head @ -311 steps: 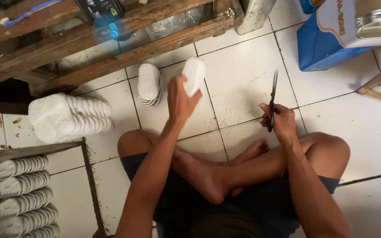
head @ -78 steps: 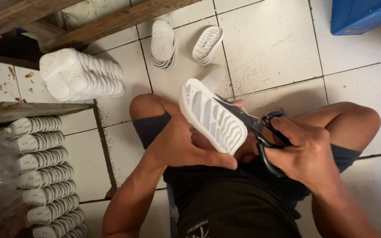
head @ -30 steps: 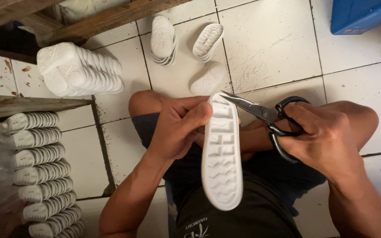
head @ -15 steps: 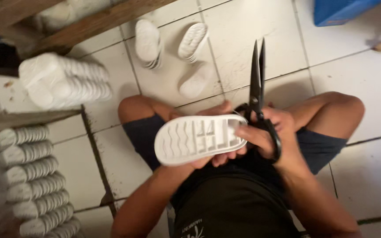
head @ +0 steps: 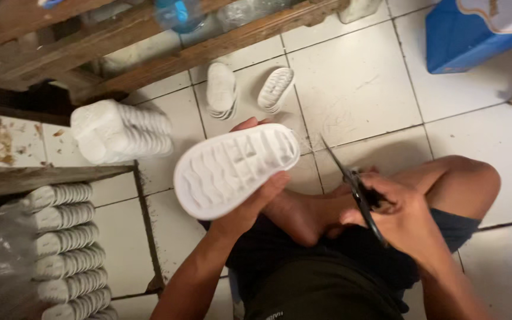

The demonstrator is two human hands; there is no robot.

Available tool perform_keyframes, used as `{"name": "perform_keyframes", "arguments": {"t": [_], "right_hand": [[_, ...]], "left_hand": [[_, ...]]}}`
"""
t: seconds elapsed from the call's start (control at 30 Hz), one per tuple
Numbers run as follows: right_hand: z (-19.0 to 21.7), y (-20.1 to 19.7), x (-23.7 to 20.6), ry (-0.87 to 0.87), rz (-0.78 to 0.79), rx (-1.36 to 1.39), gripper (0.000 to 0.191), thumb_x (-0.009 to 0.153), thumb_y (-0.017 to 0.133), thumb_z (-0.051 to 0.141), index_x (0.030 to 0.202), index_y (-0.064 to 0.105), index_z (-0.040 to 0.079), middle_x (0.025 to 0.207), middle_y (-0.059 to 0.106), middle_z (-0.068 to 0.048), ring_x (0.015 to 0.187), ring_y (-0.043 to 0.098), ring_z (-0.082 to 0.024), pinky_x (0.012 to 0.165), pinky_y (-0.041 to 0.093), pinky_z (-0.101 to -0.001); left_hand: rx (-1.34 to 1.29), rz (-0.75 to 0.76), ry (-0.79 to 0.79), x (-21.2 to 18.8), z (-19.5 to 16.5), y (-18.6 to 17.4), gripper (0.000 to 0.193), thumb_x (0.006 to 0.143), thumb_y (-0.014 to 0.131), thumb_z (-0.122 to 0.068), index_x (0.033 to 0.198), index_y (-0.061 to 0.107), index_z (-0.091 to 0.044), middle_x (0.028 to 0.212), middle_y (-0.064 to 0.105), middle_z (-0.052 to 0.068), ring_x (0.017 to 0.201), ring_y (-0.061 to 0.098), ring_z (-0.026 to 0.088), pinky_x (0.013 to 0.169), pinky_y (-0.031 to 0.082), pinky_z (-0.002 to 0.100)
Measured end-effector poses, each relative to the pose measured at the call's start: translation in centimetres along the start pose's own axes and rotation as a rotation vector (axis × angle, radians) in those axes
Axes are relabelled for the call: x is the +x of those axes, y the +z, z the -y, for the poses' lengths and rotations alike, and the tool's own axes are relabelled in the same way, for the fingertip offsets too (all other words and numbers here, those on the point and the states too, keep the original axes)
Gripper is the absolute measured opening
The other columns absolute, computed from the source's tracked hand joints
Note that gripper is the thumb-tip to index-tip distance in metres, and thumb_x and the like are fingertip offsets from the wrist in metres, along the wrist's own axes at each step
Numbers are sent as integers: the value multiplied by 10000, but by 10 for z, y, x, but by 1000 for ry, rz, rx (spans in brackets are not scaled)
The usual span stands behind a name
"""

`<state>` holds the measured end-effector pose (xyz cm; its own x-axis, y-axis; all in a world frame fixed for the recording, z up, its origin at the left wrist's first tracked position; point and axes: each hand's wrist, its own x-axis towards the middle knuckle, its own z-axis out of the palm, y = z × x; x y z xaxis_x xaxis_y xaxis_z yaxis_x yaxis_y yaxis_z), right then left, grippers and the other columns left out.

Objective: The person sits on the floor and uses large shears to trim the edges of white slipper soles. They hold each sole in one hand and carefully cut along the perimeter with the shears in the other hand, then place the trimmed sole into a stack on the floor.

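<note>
While the left hand (head: 250, 204) grips a white shoe sole (head: 235, 169) tread-up, its fingers (head: 268, 186) closed under the sole's five o'clock edge, the right hand (head: 407, 219) at three o'clock clasps black scissors (head: 357, 192) above the tiled floor (head: 357, 83).

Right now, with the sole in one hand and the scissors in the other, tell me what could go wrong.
1. The scissors in the right hand sit just above the bare foot and crossed legs; a slip could cut skin.
2. The left hand grips the white sole only at its lower edge, tread up; it might tip out onto the tiled floor.
3. Loose soles on the floor lie close ahead; a dropped sole could get mixed in with them.
</note>
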<state>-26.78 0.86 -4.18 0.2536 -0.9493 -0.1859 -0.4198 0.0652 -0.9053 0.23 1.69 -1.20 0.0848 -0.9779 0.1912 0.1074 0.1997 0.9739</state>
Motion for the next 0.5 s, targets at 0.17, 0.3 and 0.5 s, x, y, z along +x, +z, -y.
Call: {"name": "perform_keyframes", "arguments": {"t": [0.17,0.3,0.5], "right_hand": [[23,-3,-3,-216,-88,-196,552,696,885,268,1088,708,-77,806,730,-81,613,662,-84,447,547,-223],[42,-5,0,-170,-97,-306,407,694,909,247,907,740,-55,683,706,-85,505,597,-124,430,452,-304],[54,-8,0,-224,-146,-399,456,700,899,212,966,710,-108,676,660,-115,517,581,-161,455,445,-323]], "left_hand": [[233,94,181,-3,-2,0,842,951,837,-100,1620,333,-20,1486,563,124,1374,596,175,1170,539,296],[295,128,226,0,3,9,905,930,860,-127,1630,293,-32,1489,544,92,1383,569,159,1190,496,282],[183,136,180,2,4,6,901,956,860,-135,1637,277,-49,1512,543,85,1389,590,139,1192,518,259]]}}
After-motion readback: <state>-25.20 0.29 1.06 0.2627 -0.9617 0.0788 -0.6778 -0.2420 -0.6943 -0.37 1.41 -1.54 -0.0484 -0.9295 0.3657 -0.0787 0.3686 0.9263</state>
